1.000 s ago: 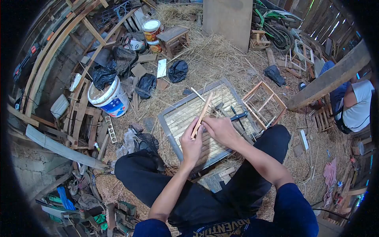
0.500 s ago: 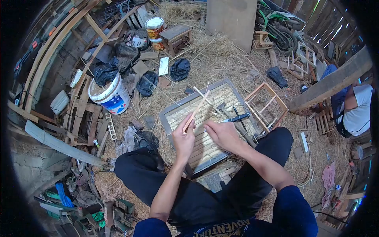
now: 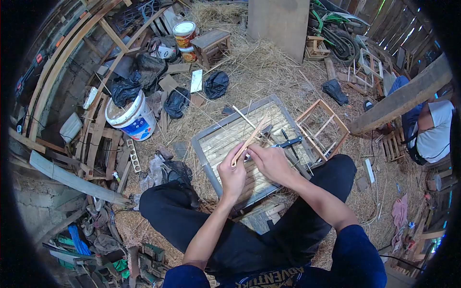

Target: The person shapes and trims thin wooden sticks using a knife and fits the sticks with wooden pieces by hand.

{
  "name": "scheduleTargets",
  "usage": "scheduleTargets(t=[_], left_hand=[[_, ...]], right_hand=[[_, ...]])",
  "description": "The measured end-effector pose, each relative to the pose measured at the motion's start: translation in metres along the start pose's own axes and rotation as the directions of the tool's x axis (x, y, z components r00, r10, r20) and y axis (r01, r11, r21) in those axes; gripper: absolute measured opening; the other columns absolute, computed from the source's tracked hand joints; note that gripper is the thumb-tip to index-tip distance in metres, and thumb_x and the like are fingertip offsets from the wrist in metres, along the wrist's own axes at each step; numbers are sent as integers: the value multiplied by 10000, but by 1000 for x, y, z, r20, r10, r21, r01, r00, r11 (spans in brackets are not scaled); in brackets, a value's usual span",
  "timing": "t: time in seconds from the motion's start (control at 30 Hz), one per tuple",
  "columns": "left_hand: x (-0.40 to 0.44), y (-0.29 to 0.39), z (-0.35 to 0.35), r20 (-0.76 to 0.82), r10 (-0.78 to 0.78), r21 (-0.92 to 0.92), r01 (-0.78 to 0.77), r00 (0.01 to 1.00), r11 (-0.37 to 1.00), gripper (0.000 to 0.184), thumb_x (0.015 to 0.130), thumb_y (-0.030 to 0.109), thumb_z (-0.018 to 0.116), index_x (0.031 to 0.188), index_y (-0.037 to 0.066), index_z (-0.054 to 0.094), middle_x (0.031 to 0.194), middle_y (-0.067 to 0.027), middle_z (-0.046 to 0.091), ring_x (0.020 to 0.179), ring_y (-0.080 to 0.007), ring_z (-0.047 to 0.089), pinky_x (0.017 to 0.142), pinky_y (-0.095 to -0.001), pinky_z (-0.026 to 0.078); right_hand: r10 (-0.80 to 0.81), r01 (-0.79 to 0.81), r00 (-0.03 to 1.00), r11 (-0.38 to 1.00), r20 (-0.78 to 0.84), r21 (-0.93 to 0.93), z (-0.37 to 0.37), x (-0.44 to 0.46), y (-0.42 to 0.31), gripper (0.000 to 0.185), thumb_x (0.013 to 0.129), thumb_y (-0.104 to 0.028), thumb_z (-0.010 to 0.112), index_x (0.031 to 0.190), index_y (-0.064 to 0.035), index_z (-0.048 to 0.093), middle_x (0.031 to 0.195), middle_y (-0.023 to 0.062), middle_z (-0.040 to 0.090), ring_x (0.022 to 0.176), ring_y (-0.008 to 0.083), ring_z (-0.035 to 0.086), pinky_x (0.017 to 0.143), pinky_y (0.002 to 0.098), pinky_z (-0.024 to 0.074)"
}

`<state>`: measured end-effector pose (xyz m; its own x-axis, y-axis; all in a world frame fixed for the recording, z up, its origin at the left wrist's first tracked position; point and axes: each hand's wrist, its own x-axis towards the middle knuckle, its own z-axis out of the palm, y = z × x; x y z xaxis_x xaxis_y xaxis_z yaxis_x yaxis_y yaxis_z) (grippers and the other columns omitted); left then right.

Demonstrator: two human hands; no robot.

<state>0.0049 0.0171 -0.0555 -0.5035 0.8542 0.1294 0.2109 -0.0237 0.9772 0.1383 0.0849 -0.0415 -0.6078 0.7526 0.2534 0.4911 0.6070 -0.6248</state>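
A thin, pale wooden strip [image 3: 255, 133] slants up and away above the slatted work surface. My left hand [image 3: 232, 174] is closed round its near end. My right hand [image 3: 272, 162] meets the left one, its thumb and fingers pinched on the strip's near part; the exact fingertip contact is partly hidden. Just beyond the right hand, a folding knife with a dark blue handle [image 3: 290, 142] lies on the grey-framed panel [image 3: 207, 158]. A narrow pale stick [image 3: 243, 116] rests over the panel's far side, among other thin tools and scraps.
An open wooden frame [image 3: 336, 126] stands right of the panel. A white bucket [image 3: 139, 120] and black plastic bags [image 3: 216, 85] are farther left. Straw and shavings cover the ground. Another person [image 3: 434, 132] sits at far right, behind a slanted post [image 3: 408, 98].
My right hand has moved left to the strip, and both hands now touch. The strip has shifted slightly right and tilted lower.
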Motion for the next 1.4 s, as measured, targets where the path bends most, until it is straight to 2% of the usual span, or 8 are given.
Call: scheduleTargets(t=[0.23,0.33,0.43,0.77,0.87,1.07,1.3,1.4], left_hand=[[6,2,-8,2,-123,8,123,992,992,289,964,33,648,1246,-21,676,1097,-159,749,977,-134,687,851,-277,537],[10,0,-13,128,-44,91,33,991,995,301,967,44,646,1262,-15,668,1105,-169,747,977,-139,693,838,-283,539],[-1,6,-10,194,-76,48,68,978,997,315,967,44,642,1276,-10,660,1113,-183,743,992,-151,700,852,-290,541],[1,4,-10,39,-21,-16,22,999,1000,260,975,39,645,1217,-47,682,1104,-127,738,999,-143,667,881,-285,542],[1,-2,-9,30,-6,-18,7,1000,1000,270,976,30,635,1237,-24,678,1105,-158,744,975,-151,680,823,-283,539],[22,-5,-23,-65,-141,-74,136,988,988,307,984,66,646,1276,-29,657,945,-78,723,787,-87,626,705,-247,518],[18,6,-23,33,-76,18,76,997,997,292,987,80,648,1241,-63,659,884,-59,697,777,-91,627,737,-250,516],[5,-5,-11,56,38,91,-43,998,995,284,981,58,645,1243,-51,664,902,-64,710,785,-93,628,741,-262,523]], right_hand=[[28,-28,999,1000,43,-1,-2,-2,-4,174,1006,-221,536,975,-59,592,635,211,628,616,411,651,574,526,496],[57,-57,998,998,41,12,0,-5,0,169,1004,-215,537,1002,-58,602,653,220,634,634,416,653,584,530,495],[26,-27,999,998,21,54,-1,-2,4,180,998,-211,542,1066,-61,615,668,227,638,646,420,656,585,529,497],[6,-8,1000,997,26,80,6,8,-1,210,978,-181,560,1144,-66,622,640,220,626,604,423,640,552,527,493],[-13,11,1000,998,27,68,6,8,-1,188,975,-172,562,1105,-50,620,632,219,621,605,425,640,549,522,491],[14,-17,999,997,37,75,7,-4,-4,183,989,-222,576,977,-55,648,625,222,602,610,427,625,549,508,462],[50,-51,999,997,20,54,-3,-1,-5,233,1011,-264,541,948,-55,622,636,195,634,620,399,656,576,509,490],[46,-47,999,999,19,28,0,-1,-5,230,1014,-268,538,958,-62,623,654,192,645,634,390,665,585,504,496]])
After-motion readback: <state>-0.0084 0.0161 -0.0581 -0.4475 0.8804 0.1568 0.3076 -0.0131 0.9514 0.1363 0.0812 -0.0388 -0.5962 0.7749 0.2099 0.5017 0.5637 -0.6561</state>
